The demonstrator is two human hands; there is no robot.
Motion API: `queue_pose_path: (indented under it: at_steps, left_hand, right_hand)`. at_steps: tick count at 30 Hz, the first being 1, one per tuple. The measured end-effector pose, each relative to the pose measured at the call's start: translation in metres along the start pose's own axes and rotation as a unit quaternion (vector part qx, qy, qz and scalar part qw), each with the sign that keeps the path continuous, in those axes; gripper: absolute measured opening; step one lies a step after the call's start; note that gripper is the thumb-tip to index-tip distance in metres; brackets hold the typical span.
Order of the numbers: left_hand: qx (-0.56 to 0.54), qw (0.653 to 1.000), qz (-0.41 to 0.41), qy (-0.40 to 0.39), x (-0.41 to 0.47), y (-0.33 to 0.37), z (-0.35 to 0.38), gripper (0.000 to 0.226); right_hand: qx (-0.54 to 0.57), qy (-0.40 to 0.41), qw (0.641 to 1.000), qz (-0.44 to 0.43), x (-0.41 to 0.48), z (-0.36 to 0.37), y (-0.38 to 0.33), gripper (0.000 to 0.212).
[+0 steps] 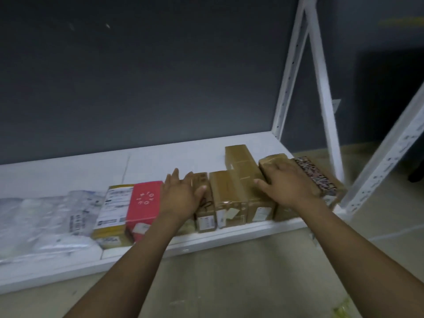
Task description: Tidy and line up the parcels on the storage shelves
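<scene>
Parcels (227, 198) stand side by side along the front edge of the white shelf (160, 161). Start at the red box (143, 203). Just right of it lies the left hand (181, 196), with its fingers straight and spread, pressing down flat. Its thumb touches the small brown box (204, 205). What is under the palm I cannot tell.

Further right of the red box comes the long brown box (241, 161). It points front to back and pokes out behind the others. Next, still further from the red box, is the taped brown parcel (273, 161). The right hand (289, 184) rests on top of it. Its fingers are flat and loose, not curled round the parcel, and its thumb reaches onto the long brown box. The patterned box (317, 175) is last.

So the right hand is nearer the long brown box. I think it should push things toward the red box to close up the row. Left of the red box sit a labelled box (114, 207) and clear plastic bags (41, 221).
</scene>
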State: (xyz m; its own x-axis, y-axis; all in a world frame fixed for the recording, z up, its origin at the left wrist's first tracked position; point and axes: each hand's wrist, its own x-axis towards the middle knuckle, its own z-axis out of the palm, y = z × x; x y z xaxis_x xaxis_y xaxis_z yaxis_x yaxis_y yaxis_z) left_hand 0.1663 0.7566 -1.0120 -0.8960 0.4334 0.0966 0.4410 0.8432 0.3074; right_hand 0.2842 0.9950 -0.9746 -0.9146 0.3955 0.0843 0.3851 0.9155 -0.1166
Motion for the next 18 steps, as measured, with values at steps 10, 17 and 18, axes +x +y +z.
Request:
queue_pose_path:
  at_steps: [10, 17, 18]
  left_hand:
    - [-0.003, 0.972, -0.223, -0.066, -0.028, -0.145, -0.02, 0.091]
    - [-0.023, 0.965, -0.253, -0.059, -0.038, -0.141, -0.022, 0.097]
    - [-0.041, 0.964, -0.255, -0.062, -0.038, -0.144, -0.02, 0.098]
  right_hand:
    - [-0.027, -0.121, 0.981, -0.147, 0.0, 0.039, -0.133, 0.065]
    - [-0.1, -0.137, 0.978, -0.124, 0.001, 0.041, -0.145, 0.067]
    - [-0.103, -0.133, 0.979, -0.117, 0.001, 0.042, -0.147, 0.068]
